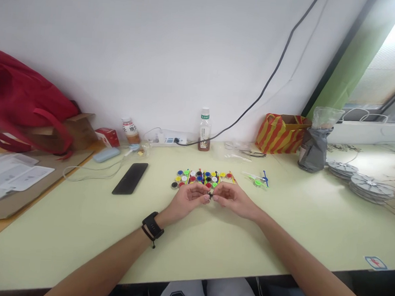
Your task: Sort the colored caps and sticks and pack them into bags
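Between the fingertips of both hands is a small black piece [210,195], too small to name. My left hand [188,198] pinches it from the left, and my right hand [236,199] pinches it from the right. Just beyond the hands lie several small round coloured pieces [180,172] in rows, red, blue, yellow, white, green and black, with yellow strips among them. The hands hide the nearest of these. Off to the right rests a green and blue plastic part [259,182] with thin arms.
On the table [178,249], a black phone [130,178] lies left. A bottle [204,130] and power strip [174,139] stand by the wall. To the right are a striped bag [280,134], a grey bag [313,148] and stacked grey discs [371,187]. A red bag [29,97] is far left.
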Available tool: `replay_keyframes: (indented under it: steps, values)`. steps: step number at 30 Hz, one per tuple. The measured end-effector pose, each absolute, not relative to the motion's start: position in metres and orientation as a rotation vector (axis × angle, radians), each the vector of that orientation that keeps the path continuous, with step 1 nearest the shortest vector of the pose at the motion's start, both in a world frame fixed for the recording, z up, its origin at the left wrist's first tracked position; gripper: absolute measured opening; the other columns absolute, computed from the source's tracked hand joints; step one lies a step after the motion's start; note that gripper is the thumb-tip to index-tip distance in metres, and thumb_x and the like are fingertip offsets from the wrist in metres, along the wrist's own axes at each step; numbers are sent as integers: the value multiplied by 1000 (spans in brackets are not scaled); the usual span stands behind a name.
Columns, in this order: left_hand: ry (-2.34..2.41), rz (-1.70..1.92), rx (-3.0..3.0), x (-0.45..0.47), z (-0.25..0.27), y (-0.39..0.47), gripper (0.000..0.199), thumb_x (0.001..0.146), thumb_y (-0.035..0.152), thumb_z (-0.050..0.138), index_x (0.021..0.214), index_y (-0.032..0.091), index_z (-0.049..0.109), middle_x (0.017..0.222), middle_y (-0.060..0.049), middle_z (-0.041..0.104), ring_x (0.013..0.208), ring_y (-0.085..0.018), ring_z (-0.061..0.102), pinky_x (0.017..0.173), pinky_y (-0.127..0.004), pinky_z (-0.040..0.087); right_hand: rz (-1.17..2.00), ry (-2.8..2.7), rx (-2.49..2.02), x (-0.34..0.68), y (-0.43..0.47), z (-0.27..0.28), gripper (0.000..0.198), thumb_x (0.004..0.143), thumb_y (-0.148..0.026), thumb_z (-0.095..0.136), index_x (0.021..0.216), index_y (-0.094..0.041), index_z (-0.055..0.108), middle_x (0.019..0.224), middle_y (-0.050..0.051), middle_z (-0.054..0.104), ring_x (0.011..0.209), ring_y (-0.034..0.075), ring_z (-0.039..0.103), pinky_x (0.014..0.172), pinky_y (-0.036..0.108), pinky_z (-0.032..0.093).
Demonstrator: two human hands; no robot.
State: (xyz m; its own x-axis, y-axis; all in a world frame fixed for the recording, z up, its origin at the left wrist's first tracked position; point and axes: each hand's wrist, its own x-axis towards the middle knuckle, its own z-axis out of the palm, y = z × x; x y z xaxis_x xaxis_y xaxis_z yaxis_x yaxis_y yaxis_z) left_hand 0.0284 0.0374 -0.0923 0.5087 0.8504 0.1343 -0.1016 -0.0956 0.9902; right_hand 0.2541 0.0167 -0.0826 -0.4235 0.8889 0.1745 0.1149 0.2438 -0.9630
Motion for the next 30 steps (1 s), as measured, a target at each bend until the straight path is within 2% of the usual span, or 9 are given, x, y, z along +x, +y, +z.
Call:
replay_keyframes:
  steps: [4,6,7,9,11,13,17,24,30]
  values:
    - [711,927,1474,27,-94,38,30,85,35,81,105,15,72,98,-7,72,86,-17,71,87,-36,61,1196,-1629,-954,254,16,-85,57,90,-49,71,139,-27,50,88,-1,61,66,12,53,61,28,45]
    - [723,936,1488,26,-96,39,30,85,35,81,106,15,72,99,-7,72,87,-17,71,87,-36,60,1180,-1562,-978,254,16,-85,62,91,-50,69,145,-28,46,91,-1,61,65,12,51,61,28,45]
    - [727,945,1493,26,-96,40,30,86,35,80,107,15,72,99,-7,72,87,-17,71,87,-36,60,1198,-1553,-987,255,15,-85,53,92,-52,67,137,-26,54,88,-1,60,64,12,50,61,28,44]
    - [730,971,1490,26,-97,41,31,85,36,81,106,15,72,99,-7,72,88,-18,71,88,-36,61,1307,-1602,-984,257,15,-83,39,96,-57,59,94,-19,71,70,-2,55,58,12,45,58,28,39]
    - [730,989,1474,26,-98,42,31,84,36,81,105,15,72,98,-7,72,89,-18,70,87,-37,62,1430,-1669,-950,260,15,-80,60,98,-60,53,55,-18,58,53,-2,45,53,11,38,55,29,33]
    - [730,989,1460,26,-98,42,31,84,36,82,104,15,72,97,-6,72,88,-18,70,87,-37,62,1470,-1659,-936,261,14,-77,64,97,-61,55,50,-18,53,52,-2,42,52,11,34,55,30,31]
    - [721,962,1472,27,-97,40,31,84,36,81,105,16,72,99,-6,72,88,-18,71,88,-36,61,1404,-1550,-926,258,14,-75,38,87,-57,71,85,-20,65,73,-1,57,60,11,44,57,27,37]
    - [711,957,1479,27,-96,40,33,84,39,81,105,15,72,102,-8,74,92,-20,72,90,-38,61,1437,-1578,-829,253,14,-77,39,85,-52,76,109,-23,64,95,3,65,68,13,58,65,31,51]
    - [721,968,1480,27,-96,40,31,86,37,80,106,15,71,101,-7,73,90,-19,71,90,-37,61,1340,-1525,-893,254,13,-82,71,87,-46,74,148,-31,42,103,3,66,68,13,58,65,30,51]
